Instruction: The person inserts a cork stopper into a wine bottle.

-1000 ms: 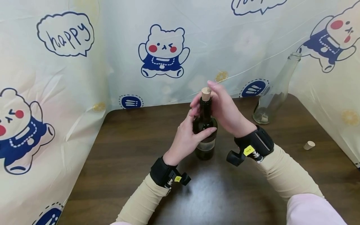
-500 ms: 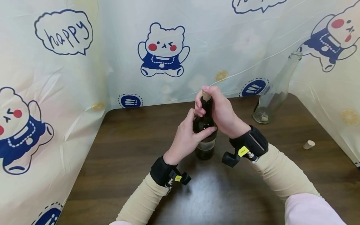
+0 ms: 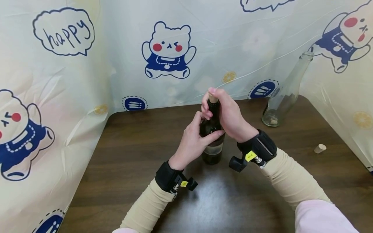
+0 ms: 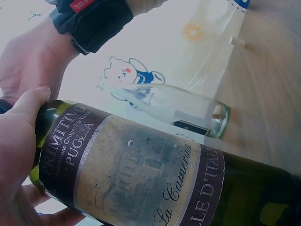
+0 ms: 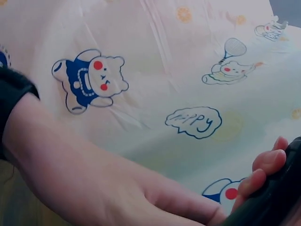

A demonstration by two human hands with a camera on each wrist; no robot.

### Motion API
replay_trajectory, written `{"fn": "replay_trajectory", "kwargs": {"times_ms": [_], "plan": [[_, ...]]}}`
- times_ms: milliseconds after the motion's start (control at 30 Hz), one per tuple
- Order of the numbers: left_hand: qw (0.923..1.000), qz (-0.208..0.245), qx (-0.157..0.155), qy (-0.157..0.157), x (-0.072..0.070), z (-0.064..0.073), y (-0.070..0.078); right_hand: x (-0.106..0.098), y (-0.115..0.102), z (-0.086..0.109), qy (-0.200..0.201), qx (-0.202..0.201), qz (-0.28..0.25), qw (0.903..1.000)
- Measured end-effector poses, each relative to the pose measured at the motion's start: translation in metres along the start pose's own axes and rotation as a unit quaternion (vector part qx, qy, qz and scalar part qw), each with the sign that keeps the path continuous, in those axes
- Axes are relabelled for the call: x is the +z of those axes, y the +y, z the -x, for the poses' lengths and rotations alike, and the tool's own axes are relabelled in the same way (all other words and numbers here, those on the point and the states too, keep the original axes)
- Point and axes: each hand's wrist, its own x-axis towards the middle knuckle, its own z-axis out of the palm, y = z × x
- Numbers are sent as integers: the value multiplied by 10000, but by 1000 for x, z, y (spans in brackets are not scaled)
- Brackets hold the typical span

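A dark green wine bottle point(image 3: 212, 157) stands upright on the table, and its printed label point(image 4: 136, 160) faces the left wrist view. My left hand point(image 3: 189, 144) holds the bottle around its body, with the thumb across the near side. Higher up, my right hand point(image 3: 234, 119) has its fingers curled round the neck. The right thumb point(image 3: 212, 90) presses on top of a pale cork point(image 3: 213, 98) that sticks out of the mouth. In the right wrist view, the right hand partly shows beside the dark neck point(image 5: 270, 197); the cork is not visible there.
A clear glass bottle point(image 3: 287, 94) stands at the back right with a small cork point(image 3: 273, 121) inside its base. One loose cork point(image 3: 320, 149) lies on the dark wooden table point(image 3: 131, 155) at the right. A printed curtain point(image 3: 125, 64) hangs around the table's edges.
The right hand was held open behind the bottle's neck one second ago. Its fingers have since curled round the neck and the thumb has come down onto the cork. The left hand stays put.
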Motion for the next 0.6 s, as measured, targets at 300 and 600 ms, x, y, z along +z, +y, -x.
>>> {"fn": "replay_trajectory", "kwargs": {"times_ms": [300, 600], "plan": [[9998, 141, -104, 23, 2, 1, 0, -18, 10, 20, 398, 89, 1229, 9916], [9997, 106, -239, 23, 0, 2, 2, -51, 60, 71, 494, 330, 1707, 9835]]}}
